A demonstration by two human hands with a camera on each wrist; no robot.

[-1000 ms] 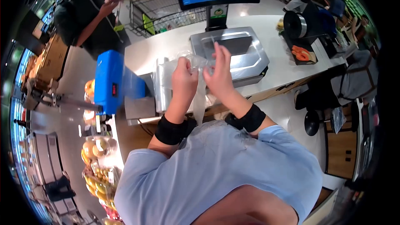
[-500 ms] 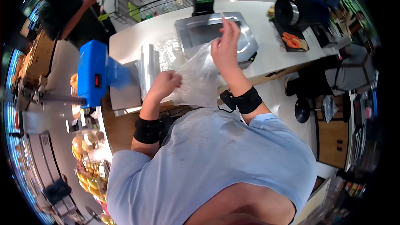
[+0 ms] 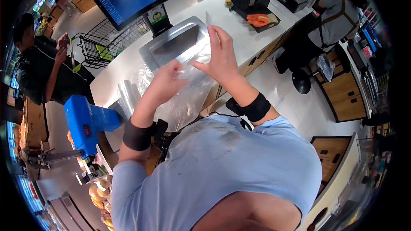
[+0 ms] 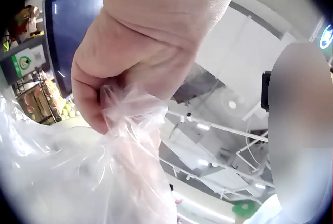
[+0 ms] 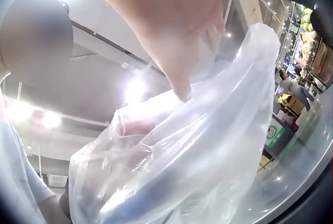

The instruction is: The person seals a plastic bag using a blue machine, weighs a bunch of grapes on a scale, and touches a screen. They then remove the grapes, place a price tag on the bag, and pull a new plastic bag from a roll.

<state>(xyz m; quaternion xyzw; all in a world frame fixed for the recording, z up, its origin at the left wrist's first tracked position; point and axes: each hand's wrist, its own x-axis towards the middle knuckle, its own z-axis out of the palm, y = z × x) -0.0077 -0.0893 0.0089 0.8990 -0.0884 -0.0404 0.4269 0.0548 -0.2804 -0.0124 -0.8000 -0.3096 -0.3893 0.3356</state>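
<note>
Blue machine: the blue box-shaped plastic machine [image 3: 85, 124] stands at the left end of the white counter [image 3: 239, 30], well apart from both hands.
Film roll: a roll of clear plastic film [image 3: 128, 94] lies on the counter just beside the left forearm, probably so that it is easy to reach.
Left hand: the left hand [image 3: 165, 81] is raised at chest height. Its fingers [image 4: 91, 104] are curled together and clamp a bunch of the film, which seems to anchor this side.
Bag: the thin clear plastic bag [image 3: 188, 98] hangs in the air between the two hands, above the counter edge and touching nothing else. It is glossy, wrinkled, limp and see-through, and looks empty.
Right hand: the right hand [image 3: 220, 60] pinches the bag's upper edge with thumb and forefinger, and the other fingers stand straight. I judge that it pulls against the left hand to part the two layers.
Scale: the flat steel scale tray [image 3: 175, 42] lies just beyond the hands.
</note>
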